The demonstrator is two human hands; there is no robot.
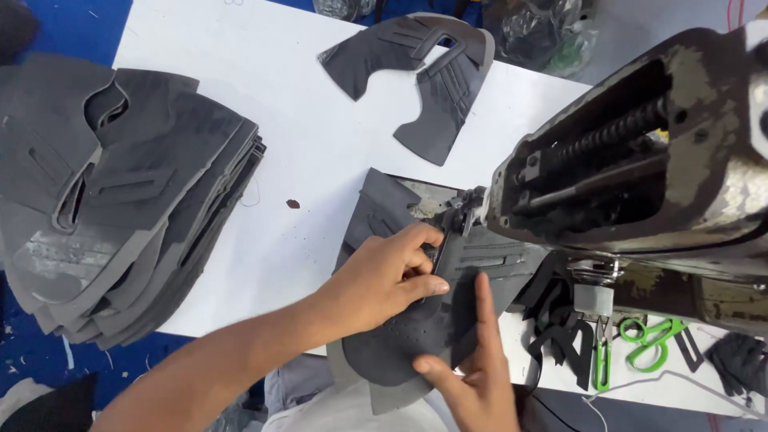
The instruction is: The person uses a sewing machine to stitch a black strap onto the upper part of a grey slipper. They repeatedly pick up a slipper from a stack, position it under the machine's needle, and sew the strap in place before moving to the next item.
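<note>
Head camera, close, steeply downward

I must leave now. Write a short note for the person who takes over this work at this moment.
Left hand: fingers press the grey shoe upper piece flat beside the needle of the sewing machine.
Right hand: index finger lies on the piece's near side.
Stack of cut pieces: on the table, left.
One separate piece: at the far edge.
Green scissors: right, under the machine.
Done: piece placed under the needle.
Left: the seam; progress cannot be seen.
</note>
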